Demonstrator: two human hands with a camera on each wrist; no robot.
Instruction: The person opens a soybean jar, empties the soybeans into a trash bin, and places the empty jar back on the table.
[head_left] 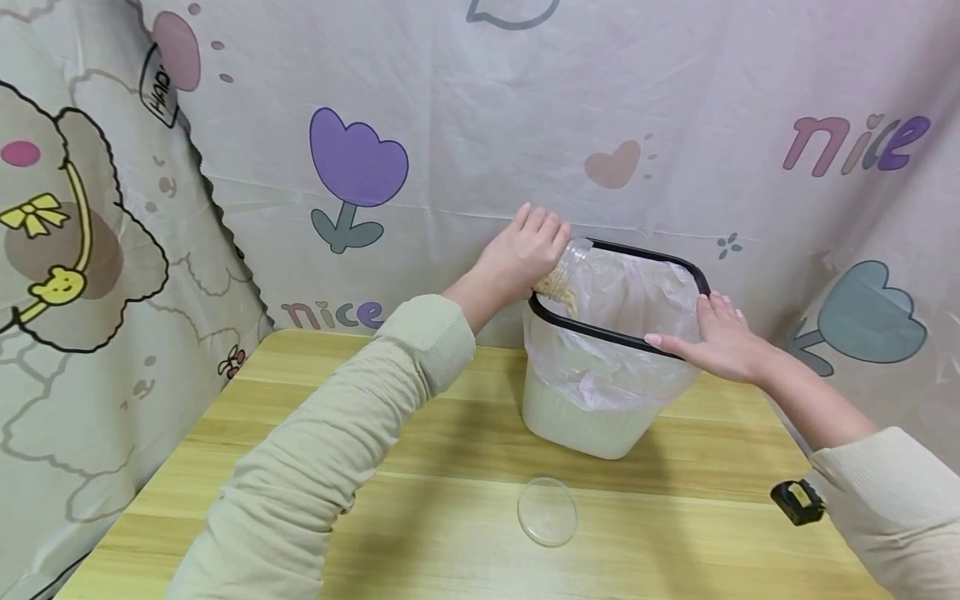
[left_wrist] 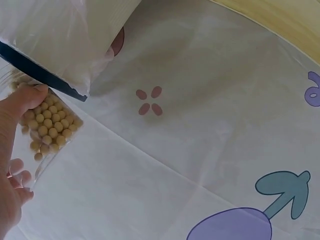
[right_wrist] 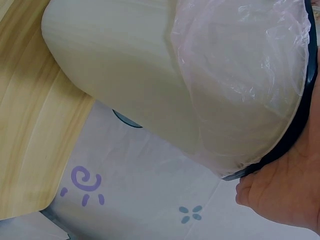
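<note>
My left hand [head_left: 522,254] grips a clear plastic jar [head_left: 579,250], tipped over the left rim of a white bin [head_left: 585,421]. Round, pale yellow beans [left_wrist: 50,122] lie inside the jar; in the head view some show at its mouth. A thin, pinkish plastic bag [head_left: 600,379] lines the bin and folds down outside below the black rim [head_left: 600,332]. On the bin's right side, my right hand [head_left: 723,340] rests on the rim, thumb stretched along the near edge and fingers toward the far side. Part of that hand appears against the rim in the right wrist view.
A clear round lid [head_left: 547,511] lies flat on the wooden table [head_left: 420,500] in front of the bin. A black and yellow tape measure [head_left: 798,502] sits at the right, beside the right sleeve. Behind the table hangs a printed cloth [head_left: 480,125].
</note>
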